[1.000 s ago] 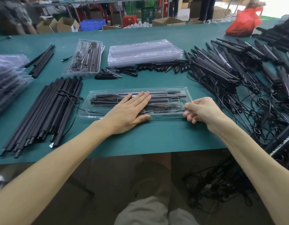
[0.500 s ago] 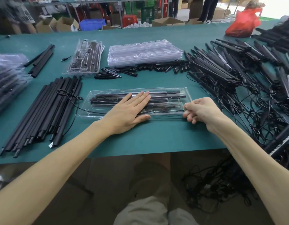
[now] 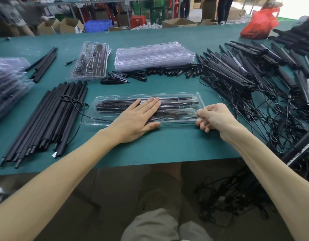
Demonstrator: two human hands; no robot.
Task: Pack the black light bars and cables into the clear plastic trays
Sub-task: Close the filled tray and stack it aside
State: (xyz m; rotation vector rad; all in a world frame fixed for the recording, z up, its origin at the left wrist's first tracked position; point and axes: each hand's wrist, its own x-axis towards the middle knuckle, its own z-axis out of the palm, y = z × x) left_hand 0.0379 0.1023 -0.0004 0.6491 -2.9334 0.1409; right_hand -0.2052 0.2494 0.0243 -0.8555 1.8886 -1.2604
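On the green surface (image 3: 167,146), the left hand (image 3: 138,119) lies flat, fingers straight, pressing on a clear tray (image 3: 200,101) that holds black light bars (image 3: 176,102) and a coiled cable (image 3: 178,113). The right hand (image 3: 214,119), fingers curled, pinches the tray's right end. Loose bars (image 3: 46,119) lie to the left, a tangled pile of cabled bars (image 3: 245,75) to the right. Farther back sit a filled tray (image 3: 91,61) and a stack of empty trays (image 3: 153,54). Beyond the surface stand cardboard boxes (image 3: 68,25) and a blue crate (image 3: 98,25).
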